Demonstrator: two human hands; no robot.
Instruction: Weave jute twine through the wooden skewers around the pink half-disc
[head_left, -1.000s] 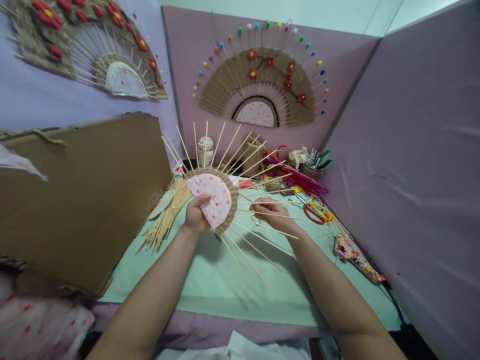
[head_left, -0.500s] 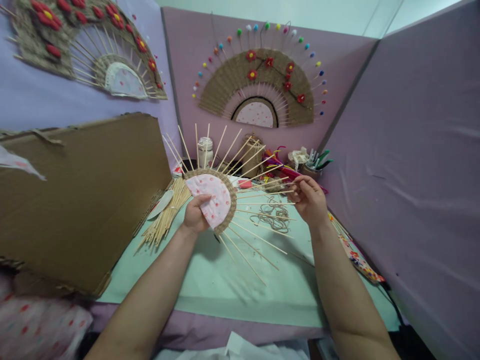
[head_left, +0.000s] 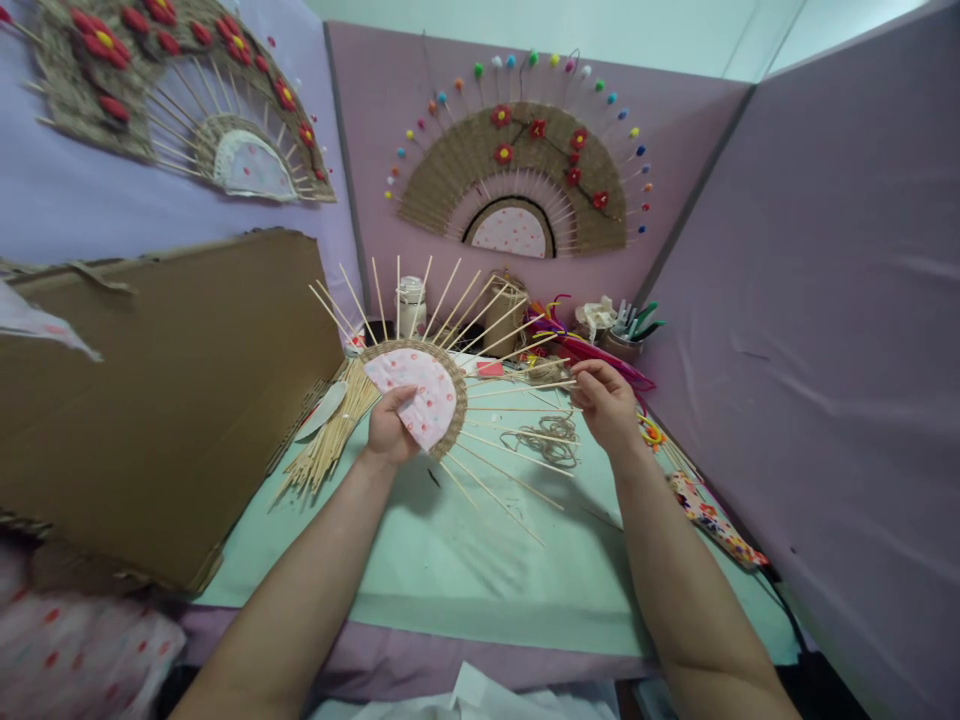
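My left hand is closed on the pink dotted fabric centre of a half-made fan, held above the green mat. A brown twine rim edges the fabric, and several thin wooden skewers fan out from it. My right hand is at the tips of the right-side skewers, fingers pinched on a thin strand of jute twine. A loose tangle of the twine lies on the mat under the skewers.
A big cardboard sheet leans at the left. A bundle of spare skewers lies beside it. A white jar, twine spool, pipe cleaners and a tool cup stand at the back. Finished fans hang on the walls.
My right hand rose from the mat near the middle skewers to their outer tips at the right, pulling twine. The fan tilted slightly left in my left hand.
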